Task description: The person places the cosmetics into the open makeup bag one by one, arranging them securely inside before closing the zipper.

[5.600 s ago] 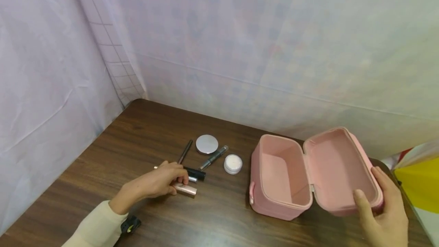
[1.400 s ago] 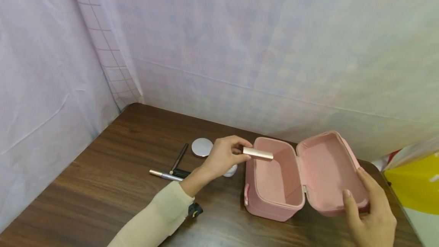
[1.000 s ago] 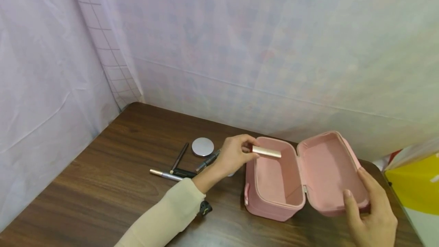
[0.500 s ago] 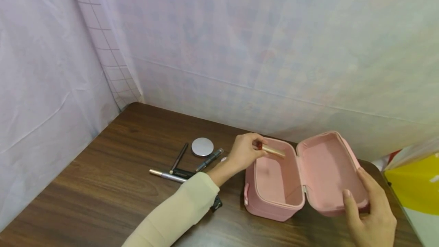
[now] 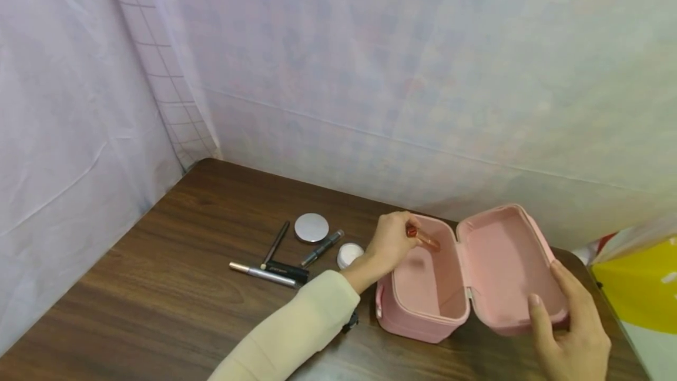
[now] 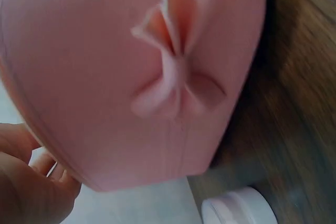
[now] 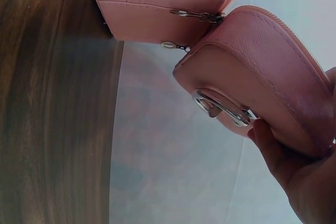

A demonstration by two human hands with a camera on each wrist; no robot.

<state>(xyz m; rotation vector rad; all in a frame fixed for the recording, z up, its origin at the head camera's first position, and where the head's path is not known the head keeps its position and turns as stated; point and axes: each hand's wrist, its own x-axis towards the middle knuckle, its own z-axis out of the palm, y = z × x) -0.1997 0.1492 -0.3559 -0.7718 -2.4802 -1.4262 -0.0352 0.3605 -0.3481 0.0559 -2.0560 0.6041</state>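
Observation:
A pink cosmetic case [image 5: 415, 325] stands unzipped on the table, its lid [image 5: 510, 263] folded out to the right. My left hand [image 5: 390, 246] reaches over the case's left rim and pinches a shiny rose-gold lipstick tube [image 5: 427, 240] with a red end, inside the opening. That tube is hidden in the left wrist view, where the hand [image 6: 31, 182] hangs at the rim beyond a pink bow [image 6: 178, 74]. With the thumb inside and fingers outside, my right hand [image 5: 573, 322] grips the lid's edge. The right wrist view shows it near the lid's metal-ringed handle [image 7: 223, 107].
Left of the case lie a white-lidded jar [image 5: 349, 255], a dark green stick [image 5: 322, 249], a round silver compact [image 5: 311, 227], a thin dark pencil [image 5: 275, 244], a black tube [image 5: 288, 270] and a silver pen-like tube [image 5: 262, 274]. White curtains hang behind the table [image 5: 158, 287].
The left hand picked the rose-gold tube off the table, carried it right, and lowered it into the case while tilting it downward. The right hand keeps its grip on the lid.

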